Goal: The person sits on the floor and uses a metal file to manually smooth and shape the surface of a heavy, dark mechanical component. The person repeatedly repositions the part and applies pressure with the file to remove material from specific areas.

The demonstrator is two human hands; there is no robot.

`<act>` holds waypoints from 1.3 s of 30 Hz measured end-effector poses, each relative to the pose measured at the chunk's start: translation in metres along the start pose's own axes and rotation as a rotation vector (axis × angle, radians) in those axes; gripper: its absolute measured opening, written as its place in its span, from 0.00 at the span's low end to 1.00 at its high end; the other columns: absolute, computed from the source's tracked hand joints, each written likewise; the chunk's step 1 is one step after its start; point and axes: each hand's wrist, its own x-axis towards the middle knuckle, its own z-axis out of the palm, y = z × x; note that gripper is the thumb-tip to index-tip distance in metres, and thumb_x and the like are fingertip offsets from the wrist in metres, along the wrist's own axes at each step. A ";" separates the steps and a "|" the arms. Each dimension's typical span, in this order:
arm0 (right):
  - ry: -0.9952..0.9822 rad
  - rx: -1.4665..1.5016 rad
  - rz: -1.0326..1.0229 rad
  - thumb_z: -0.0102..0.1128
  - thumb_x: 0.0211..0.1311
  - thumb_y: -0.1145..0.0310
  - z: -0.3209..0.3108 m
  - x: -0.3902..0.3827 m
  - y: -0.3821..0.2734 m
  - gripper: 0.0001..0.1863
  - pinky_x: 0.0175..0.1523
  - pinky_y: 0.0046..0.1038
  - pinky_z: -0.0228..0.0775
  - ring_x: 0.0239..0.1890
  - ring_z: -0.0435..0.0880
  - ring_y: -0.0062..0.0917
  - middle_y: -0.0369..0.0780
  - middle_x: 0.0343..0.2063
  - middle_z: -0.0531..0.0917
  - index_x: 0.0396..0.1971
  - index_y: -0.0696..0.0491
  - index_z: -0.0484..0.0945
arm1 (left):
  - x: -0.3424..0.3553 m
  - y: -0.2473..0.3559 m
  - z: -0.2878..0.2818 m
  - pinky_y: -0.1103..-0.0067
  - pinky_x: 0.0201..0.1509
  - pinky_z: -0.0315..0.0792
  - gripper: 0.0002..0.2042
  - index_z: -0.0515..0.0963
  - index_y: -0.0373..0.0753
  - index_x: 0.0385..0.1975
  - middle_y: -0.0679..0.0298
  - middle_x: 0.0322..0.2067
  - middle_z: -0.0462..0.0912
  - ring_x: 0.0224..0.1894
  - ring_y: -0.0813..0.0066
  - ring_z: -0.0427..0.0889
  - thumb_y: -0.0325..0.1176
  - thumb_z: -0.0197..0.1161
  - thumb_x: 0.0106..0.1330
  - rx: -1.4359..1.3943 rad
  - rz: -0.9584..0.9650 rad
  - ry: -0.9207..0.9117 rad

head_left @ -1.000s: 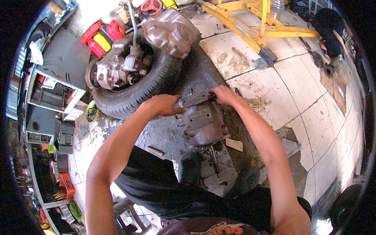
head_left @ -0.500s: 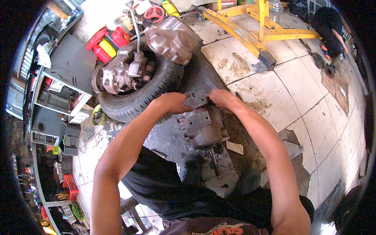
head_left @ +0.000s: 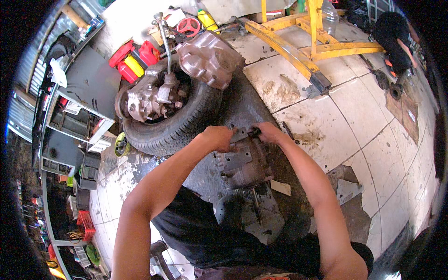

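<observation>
A grey-brown metal gearbox housing (head_left: 245, 170) with a long shaft (head_left: 256, 205) toward my body stands on a dark, wet mat (head_left: 196, 172). My left hand (head_left: 223, 139) is closed on the left end of a flat metal bracket (head_left: 239, 134) at the housing's top far side. My right hand (head_left: 265, 132) grips the bracket's right end, fingers curled. Whether it is fastened to the housing I cannot tell. Beyond my left hand lies a tyre (head_left: 161, 140) holding a metal assembly with an upright lever (head_left: 165, 81); a cast housing (head_left: 207, 58) rests on its far side.
A yellow steel frame (head_left: 284, 44) stands at upper right, with a person in dark clothing (head_left: 392, 32) beyond it. Red and yellow jerrycans (head_left: 135, 65) lie behind the tyre. Grey metal shelving (head_left: 81, 88) lines the left. Cardboard pieces (head_left: 401, 116) lie on the tiled floor (head_left: 354, 116).
The bracket and both my hands have shifted slightly, the bracket now a little more tilted, both hands still on it. The surroundings sit lower in the picture as the view has moved.
</observation>
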 end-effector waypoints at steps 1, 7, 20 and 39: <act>-0.036 -0.054 -0.012 0.59 0.48 0.76 -0.003 0.004 -0.013 0.27 0.52 0.43 0.74 0.47 0.81 0.49 0.52 0.42 0.83 0.53 0.49 0.77 | -0.007 0.002 -0.004 0.60 0.54 0.75 0.45 0.62 0.38 0.65 0.48 0.49 0.81 0.51 0.49 0.81 0.65 0.63 0.55 0.050 -0.030 -0.068; -0.172 -0.362 -0.083 0.58 0.49 0.76 -0.022 0.025 -0.060 0.22 0.46 0.44 0.76 0.42 0.82 0.48 0.50 0.38 0.84 0.48 0.48 0.79 | -0.016 -0.005 0.000 0.60 0.55 0.75 0.49 0.57 0.39 0.68 0.49 0.51 0.80 0.52 0.50 0.80 0.66 0.64 0.53 0.068 -0.087 -0.128; 0.100 -0.243 -0.184 0.58 0.54 0.73 0.001 0.005 -0.024 0.21 0.42 0.45 0.76 0.37 0.84 0.47 0.50 0.33 0.84 0.51 0.48 0.79 | -0.016 -0.014 0.011 0.57 0.54 0.75 0.50 0.54 0.41 0.71 0.45 0.48 0.80 0.49 0.44 0.81 0.68 0.61 0.54 0.024 -0.011 -0.018; 0.008 -0.301 -0.029 0.60 0.52 0.73 -0.005 0.000 -0.025 0.22 0.43 0.46 0.77 0.39 0.84 0.45 0.49 0.32 0.84 0.51 0.46 0.79 | -0.018 -0.013 0.010 0.58 0.54 0.75 0.53 0.52 0.40 0.71 0.44 0.51 0.79 0.52 0.45 0.80 0.70 0.62 0.52 0.012 -0.022 -0.043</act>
